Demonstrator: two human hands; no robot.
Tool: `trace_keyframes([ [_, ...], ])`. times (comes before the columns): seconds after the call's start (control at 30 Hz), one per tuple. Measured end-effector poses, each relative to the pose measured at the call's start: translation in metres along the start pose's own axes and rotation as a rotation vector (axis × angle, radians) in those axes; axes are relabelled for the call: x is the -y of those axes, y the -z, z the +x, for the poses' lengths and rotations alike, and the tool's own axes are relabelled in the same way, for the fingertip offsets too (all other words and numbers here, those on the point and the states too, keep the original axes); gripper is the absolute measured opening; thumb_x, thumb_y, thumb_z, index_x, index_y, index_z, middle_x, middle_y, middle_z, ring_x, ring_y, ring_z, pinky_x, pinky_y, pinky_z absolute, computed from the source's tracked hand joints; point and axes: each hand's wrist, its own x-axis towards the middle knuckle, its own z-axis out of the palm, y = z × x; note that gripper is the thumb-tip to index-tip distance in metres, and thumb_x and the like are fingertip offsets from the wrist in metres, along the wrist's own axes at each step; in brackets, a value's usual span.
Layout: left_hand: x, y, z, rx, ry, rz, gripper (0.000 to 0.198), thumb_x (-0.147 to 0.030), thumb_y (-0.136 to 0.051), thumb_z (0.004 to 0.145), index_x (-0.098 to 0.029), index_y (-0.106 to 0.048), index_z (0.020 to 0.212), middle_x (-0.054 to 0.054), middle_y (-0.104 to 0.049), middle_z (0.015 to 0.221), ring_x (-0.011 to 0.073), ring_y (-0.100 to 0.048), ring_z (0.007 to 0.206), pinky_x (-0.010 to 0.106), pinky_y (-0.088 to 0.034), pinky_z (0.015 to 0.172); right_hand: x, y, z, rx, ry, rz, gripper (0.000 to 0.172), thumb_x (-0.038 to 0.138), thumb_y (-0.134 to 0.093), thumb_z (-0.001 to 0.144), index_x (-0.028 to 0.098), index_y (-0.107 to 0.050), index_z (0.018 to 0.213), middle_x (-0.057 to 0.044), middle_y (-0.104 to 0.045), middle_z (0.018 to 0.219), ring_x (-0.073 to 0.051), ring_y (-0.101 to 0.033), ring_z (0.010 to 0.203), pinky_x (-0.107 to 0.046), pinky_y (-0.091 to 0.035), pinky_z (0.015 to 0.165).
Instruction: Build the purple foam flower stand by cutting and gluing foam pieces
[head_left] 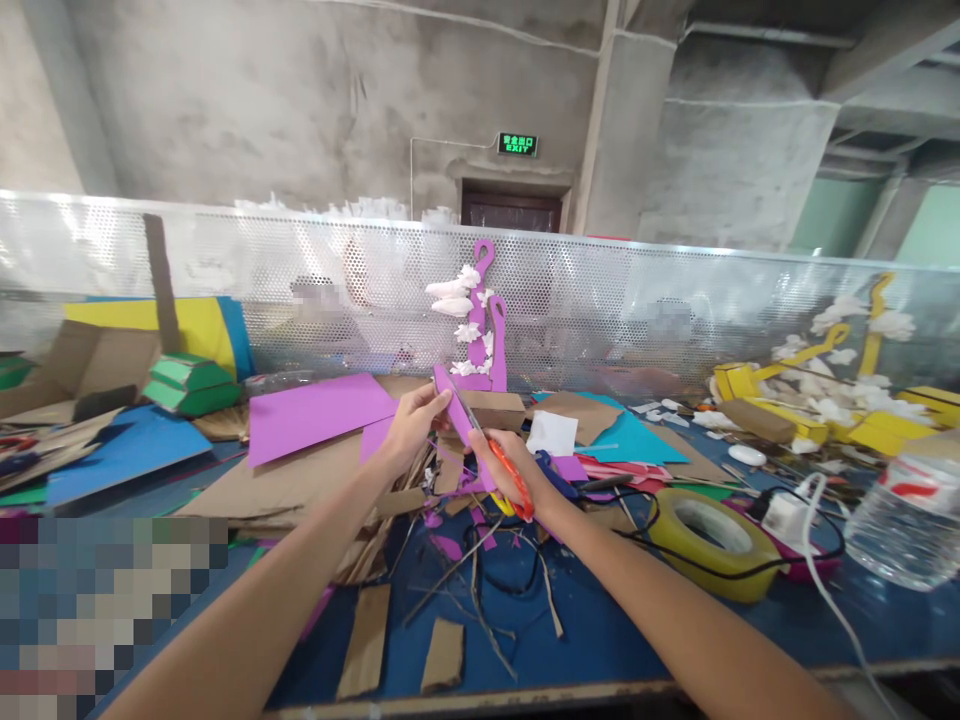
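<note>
Purple strip (448, 388) in left hand (411, 425); scissors (501, 468) half-hidden in right hand (517, 478)

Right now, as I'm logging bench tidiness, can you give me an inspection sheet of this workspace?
Surface: blue table, mostly covered.
Job's things: purple piece held up; orange-handled scissors, blades at its edge.
Clutter: cardboard scraps, purple sheet, yellow tape roll, water bottle.
Hands: left hand pinches the purple piece; right hand grips the scissors.
Cables: black cable loops by the yellow tape roll; white cable runs toward the near edge.
Surroundings: perforated metal screen behind the table, concrete wall, green exit sign.
</note>
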Motion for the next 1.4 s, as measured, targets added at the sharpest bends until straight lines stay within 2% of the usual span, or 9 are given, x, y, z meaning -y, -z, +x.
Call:
trace_keyframes([
  [0.23, 0.003, -0.002, -0.002, 0.064, 0.026, -0.010, 0.032, -0.048, -0.068, 0.084, -0.016, -0.064, 0.079, 0.001, -0.061, 0.066, 0.0124, -0.054, 0.057, 0.025, -0.043, 0.058, 0.002, 0.002, -0.001, -0.022, 0.159, -0.072, 0.057, 0.065, -0.035, 0.098, 0.019, -0.058, 0.073, -0.002, -0.060, 0.065, -0.016, -0.056, 0.061, -0.028, -0.042, 0.065],
  [0.53, 0.005, -0.007, -0.003, 0.102, -0.021, 0.076, 0.032, -0.048, -0.067, 0.084, -0.017, -0.067, 0.079, 0.001, -0.062, 0.068, 0.0135, -0.054, 0.058, 0.026, -0.043, 0.058, 0.004, 0.000, -0.002, -0.075, 0.100, -0.003, 0.055, 0.070, -0.040, 0.094, 0.021, -0.049, 0.069, -0.001, -0.055, 0.064, -0.016, -0.051, 0.061, -0.027, -0.040, 0.058],
  [0.73, 0.008, -0.009, -0.002, 0.118, -0.006, 0.089, 0.034, -0.051, -0.069, 0.082, -0.018, -0.065, 0.075, 0.001, -0.062, 0.064, 0.0148, -0.055, 0.057, 0.027, -0.044, 0.057, 0.001, 0.003, 0.000, -0.034, 0.013, 0.215, 0.053, 0.070, -0.040, 0.093, 0.022, -0.048, 0.071, 0.001, -0.049, 0.056, -0.015, -0.050, 0.048, -0.027, -0.043, 0.048],
  [0.83, 0.008, -0.005, 0.000, 0.098, -0.009, 0.089, 0.035, -0.052, -0.068, 0.082, -0.018, -0.066, 0.077, 0.001, -0.063, 0.066, 0.0150, -0.056, 0.057, 0.027, -0.044, 0.057, 0.001, 0.005, 0.004, -0.010, -0.075, 0.325, 0.043, 0.063, -0.056, 0.087, 0.021, -0.053, 0.077, 0.005, -0.049, 0.052, -0.013, -0.048, 0.041, -0.026, -0.041, 0.041],
  [0.93, 0.008, 0.001, 0.003, 0.045, -0.033, 0.118, 0.036, -0.052, -0.067, 0.083, -0.018, -0.063, 0.074, 0.000, -0.061, 0.063, 0.0137, -0.055, 0.056, 0.026, -0.043, 0.056, 0.000, 0.008, 0.009, 0.003, -0.134, 0.418, 0.034, 0.049, -0.070, 0.078, 0.019, -0.060, 0.091, 0.005, -0.056, 0.058, -0.012, -0.050, 0.041, -0.024, -0.041, 0.040],
  [1.03, 0.007, 0.007, 0.006, 0.018, -0.058, 0.153, 0.037, -0.053, -0.068, 0.083, -0.018, -0.061, 0.070, -0.001, -0.057, 0.060, 0.0125, -0.052, 0.054, 0.024, -0.040, 0.054, 0.000, 0.011, 0.011, -0.028, -0.179, 0.488, 0.040, 0.041, -0.075, 0.071, 0.019, -0.062, 0.102, 0.004, -0.063, 0.065, -0.011, -0.051, 0.043, -0.023, -0.043, 0.042],
  [1.17, 0.006, 0.010, 0.007, 0.002, -0.085, 0.212, 0.038, -0.053, -0.067, 0.083, -0.019, -0.060, 0.069, -0.002, -0.056, 0.058, 0.0117, -0.049, 0.052, 0.024, -0.036, 0.051, 0.002, 0.013, 0.011, -0.065, -0.212, 0.501, 0.042, 0.039, -0.076, 0.068, 0.018, -0.063, 0.103, 0.002, -0.066, 0.068, -0.010, -0.052, 0.044, -0.024, -0.044, 0.044],
  [1.4, 0.003, 0.009, 0.007, -0.008, -0.120, 0.278, 0.039, -0.052, -0.065, 0.085, -0.019, -0.057, 0.066, -0.003, -0.054, 0.056, 0.0114, -0.047, 0.051, 0.024, -0.035, 0.051, -0.006, 0.014, 0.011, -0.001, -0.163, 0.441, 0.045, 0.037, -0.077, 0.069, 0.019, -0.062, 0.107, 0.005, -0.063, 0.070, -0.010, -0.053, 0.046, -0.024, -0.045, 0.045],
])
